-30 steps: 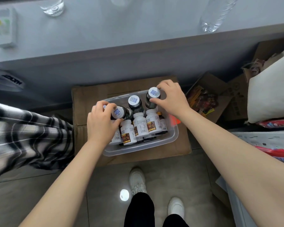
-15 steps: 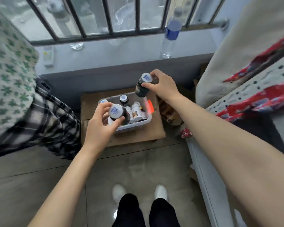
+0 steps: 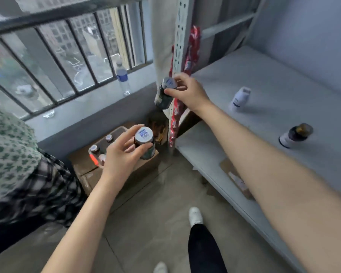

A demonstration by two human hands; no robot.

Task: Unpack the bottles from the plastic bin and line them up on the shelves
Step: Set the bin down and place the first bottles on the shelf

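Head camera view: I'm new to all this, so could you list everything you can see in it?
Shelves: two levels visible, pale grey, right side.
White bottle: one, white, upper shelf.
Labelled bottle: one, dark with a white label, upper shelf.
Cardboard box: one, brown, on the floor.
Plastic bin: one, clear with an orange latch, on the cardboard box; at least three bottles inside.
Water bottle: one, clear with a blue label, window ledge.
Left bottle: one, dark with a pale cap, held up near the plastic bin.
Right bottle: one, dark with a pale cap, held by the shelves' front corner.
Left hand: grips the left bottle.
Right hand: grips the right bottle.
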